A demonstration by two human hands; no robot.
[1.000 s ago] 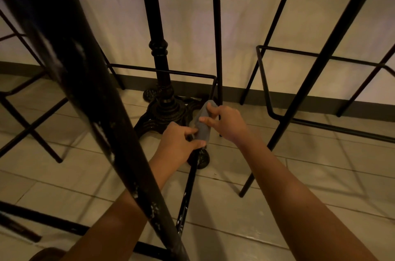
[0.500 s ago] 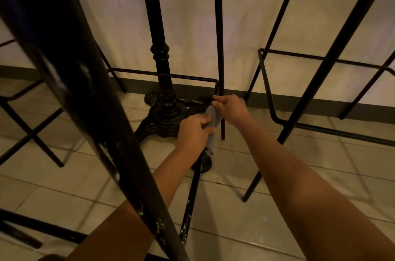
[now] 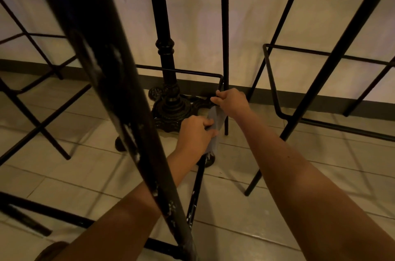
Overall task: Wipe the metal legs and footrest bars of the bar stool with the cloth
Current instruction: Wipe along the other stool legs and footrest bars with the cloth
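The bar stool (image 3: 224, 25) stands on the floor, its footrest bar (image 3: 181, 71) cornering just above the right hand (image 3: 232, 101). Both grips pinch the grey cloth (image 3: 215, 120) stretched between them; the left hand (image 3: 195, 132) is lower, and the cloth seems wrapped round a stool bar.

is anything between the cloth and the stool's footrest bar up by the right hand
Nothing visible. The grey cloth, held by the left hand and right hand, hangs right beside the footrest bar at its corner.
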